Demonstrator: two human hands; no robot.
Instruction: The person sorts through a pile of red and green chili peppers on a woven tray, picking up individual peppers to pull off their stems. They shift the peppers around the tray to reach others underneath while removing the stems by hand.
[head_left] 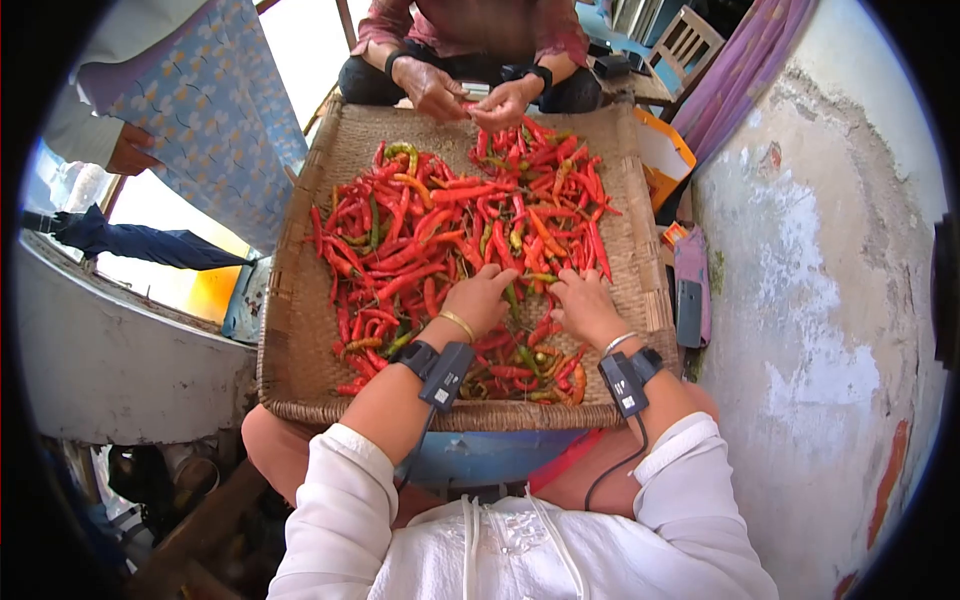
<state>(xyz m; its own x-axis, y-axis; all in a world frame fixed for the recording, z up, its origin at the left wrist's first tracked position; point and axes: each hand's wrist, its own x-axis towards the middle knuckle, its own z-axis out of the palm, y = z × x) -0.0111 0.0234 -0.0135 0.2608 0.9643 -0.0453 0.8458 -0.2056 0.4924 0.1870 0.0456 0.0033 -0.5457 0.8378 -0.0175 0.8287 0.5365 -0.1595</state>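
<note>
A flat woven tray [300, 330] rests on my lap, heaped with red chili peppers [420, 235], a few of them green or orange. My left hand [482, 295] lies fingers-down on the chilies near the tray's middle, next to a green one. My right hand [580, 300] sits just beside it, fingers curled into the pile. Whether either hand pinches a chili is hidden by the fingers. Both wrists carry black strapped devices and a bangle.
Across the tray sits another person, whose hands [470, 98] work at chilies on the far edge. A third person's hand [130, 150] holds blue floral cloth at the left. A rough plaster wall [830, 250] stands on the right, a phone [690, 310] beside the tray.
</note>
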